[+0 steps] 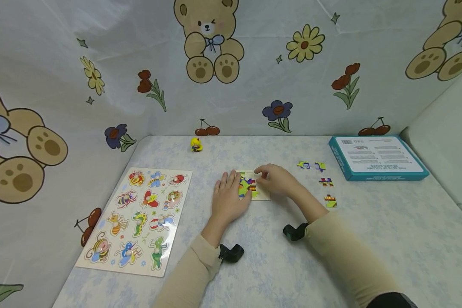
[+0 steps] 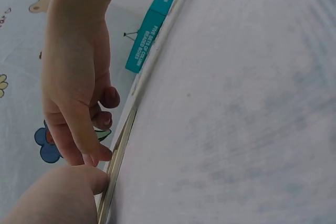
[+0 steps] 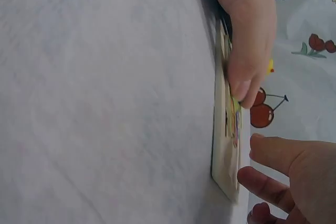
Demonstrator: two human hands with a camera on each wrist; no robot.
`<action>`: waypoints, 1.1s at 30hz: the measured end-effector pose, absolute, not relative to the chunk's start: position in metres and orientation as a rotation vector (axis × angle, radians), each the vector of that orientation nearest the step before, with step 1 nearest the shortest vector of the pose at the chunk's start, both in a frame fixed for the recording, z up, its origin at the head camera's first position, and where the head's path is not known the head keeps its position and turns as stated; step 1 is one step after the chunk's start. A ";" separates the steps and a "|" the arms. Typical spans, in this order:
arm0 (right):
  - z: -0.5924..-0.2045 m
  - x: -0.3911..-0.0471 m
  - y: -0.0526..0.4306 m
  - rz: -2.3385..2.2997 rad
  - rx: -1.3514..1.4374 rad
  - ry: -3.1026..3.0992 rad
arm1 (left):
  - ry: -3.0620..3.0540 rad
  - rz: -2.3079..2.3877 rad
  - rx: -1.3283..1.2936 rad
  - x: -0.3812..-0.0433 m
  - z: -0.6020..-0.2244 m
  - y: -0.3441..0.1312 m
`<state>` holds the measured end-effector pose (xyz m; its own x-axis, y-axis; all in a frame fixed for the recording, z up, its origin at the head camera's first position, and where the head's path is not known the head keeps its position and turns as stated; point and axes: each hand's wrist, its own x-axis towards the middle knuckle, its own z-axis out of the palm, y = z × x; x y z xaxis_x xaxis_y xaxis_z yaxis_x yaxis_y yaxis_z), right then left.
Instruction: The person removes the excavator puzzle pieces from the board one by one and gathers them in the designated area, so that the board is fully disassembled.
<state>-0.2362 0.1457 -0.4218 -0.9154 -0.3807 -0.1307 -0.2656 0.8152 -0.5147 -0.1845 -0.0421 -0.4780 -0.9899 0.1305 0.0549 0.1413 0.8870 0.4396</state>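
Observation:
A small wooden jigsaw board (image 1: 265,194) lies mid-table, its left part filled with colourful interlocking pieces (image 1: 247,187) and its right part bare. My left hand (image 1: 229,199) rests on the board's left side, fingers straight and the thumb over the lower pieces. Over the upper right edge is my right hand (image 1: 276,179), its fingers loosely bent. From the right wrist view, that right hand (image 3: 310,177) shows nothing between its fingertips, right beside the board's bare end (image 3: 224,174). The left thumb (image 3: 241,72) presses down on the pieces there.
Several loose jigsaw pieces (image 1: 326,182) lie to the right of the board. Behind them is a teal box (image 1: 381,158). A large insect puzzle board (image 1: 150,252) covers the table's left side. At the back stands a small yellow figure (image 1: 196,145), before a patterned cloth wall.

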 end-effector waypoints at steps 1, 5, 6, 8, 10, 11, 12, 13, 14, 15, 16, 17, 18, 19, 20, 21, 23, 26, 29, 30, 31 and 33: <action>-0.424 -0.235 0.142 -0.738 -0.513 2.768 | -3.029 -0.705 -0.221 -0.185 -0.478 -0.042; -0.428 -0.233 0.132 -0.741 -0.530 2.768 | -3.025 -0.710 -0.230 -0.184 -0.478 -0.042; -0.429 -0.232 0.130 -0.744 -0.531 2.772 | -3.024 -0.709 -0.232 -0.184 -0.478 -0.042; -0.429 -0.232 0.128 -0.754 -0.532 2.777 | -3.026 -0.700 -0.235 -0.184 -0.477 -0.042; -0.430 -0.232 0.127 -0.780 -0.527 2.776 | -3.029 -0.687 -0.239 -0.185 -0.477 -0.042; -0.431 -0.232 0.126 -0.793 -0.522 2.773 | -3.032 -0.678 -0.240 -0.185 -0.476 -0.042; -0.431 -0.233 0.126 -0.805 -0.518 2.769 | -3.034 -0.670 -0.241 -0.185 -0.476 -0.042; -0.432 -0.233 0.125 -0.817 -0.515 2.764 | -3.037 -0.664 -0.241 -0.185 -0.475 -0.042; -0.433 -0.234 0.125 -0.829 -0.507 2.758 | -3.038 -0.663 -0.241 -0.185 -0.475 -0.042; -0.434 -0.235 0.124 -0.838 -0.499 2.754 | -3.043 -0.659 -0.239 -0.185 -0.475 -0.042; -0.435 -0.236 0.124 -0.841 -0.497 2.750 | -3.047 -0.657 -0.236 -0.184 -0.474 -0.042; -0.435 -0.237 0.124 -0.847 -0.488 2.747 | -3.050 -0.657 -0.234 -0.184 -0.474 -0.042; -0.436 -0.238 0.123 -0.853 -0.485 2.743 | -3.052 -0.659 -0.231 -0.184 -0.474 -0.042; -0.436 -0.239 0.123 -0.860 -0.478 2.738 | -3.053 -0.662 -0.228 -0.184 -0.474 -0.042; -0.437 -0.239 0.123 -0.867 -0.473 2.732 | -3.054 -0.664 -0.226 -0.184 -0.473 -0.042; -0.437 -0.239 0.123 -0.877 -0.467 2.723 | -3.054 -0.667 -0.224 -0.184 -0.473 -0.042; -0.437 -0.240 0.123 -0.895 -0.455 2.709 | -3.049 -0.674 -0.221 -0.184 -0.473 -0.042; -0.436 -0.239 0.123 -0.931 -0.443 2.680 | -3.046 -0.679 -0.217 -0.185 -0.473 -0.043; -0.434 -0.238 0.124 -0.977 -0.439 2.652 | -3.046 -0.690 -0.215 -0.185 -0.472 -0.043; -0.433 -0.238 0.124 -0.992 -0.441 2.644 | -3.044 -0.695 -0.215 -0.185 -0.472 -0.043; -0.433 -0.238 0.125 -1.007 -0.448 2.638 | -3.041 -0.702 -0.215 -0.185 -0.472 -0.043; -0.433 -0.237 0.125 -1.037 -0.458 2.628 | -3.036 -0.713 -0.216 -0.185 -0.472 -0.043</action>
